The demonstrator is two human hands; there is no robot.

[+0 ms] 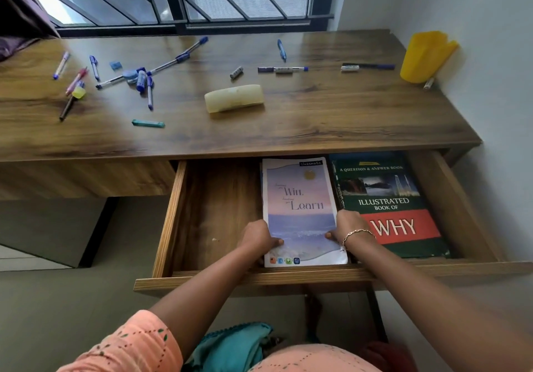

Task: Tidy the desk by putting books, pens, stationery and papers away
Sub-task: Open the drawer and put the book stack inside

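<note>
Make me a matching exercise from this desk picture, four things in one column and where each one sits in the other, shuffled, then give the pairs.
Things:
1. Classmate notebook
2. Illustrated Book of Why
3. yellow pen holder
4. pale yellow case

Places:
A. far right corner of the desktop, by the wall
B. middle of the desktop
C. right side of the open drawer
D. in the drawer, gripped by the left hand and right hand

Pairs: 1-D, 2-C, 3-A, 4-B.
</note>
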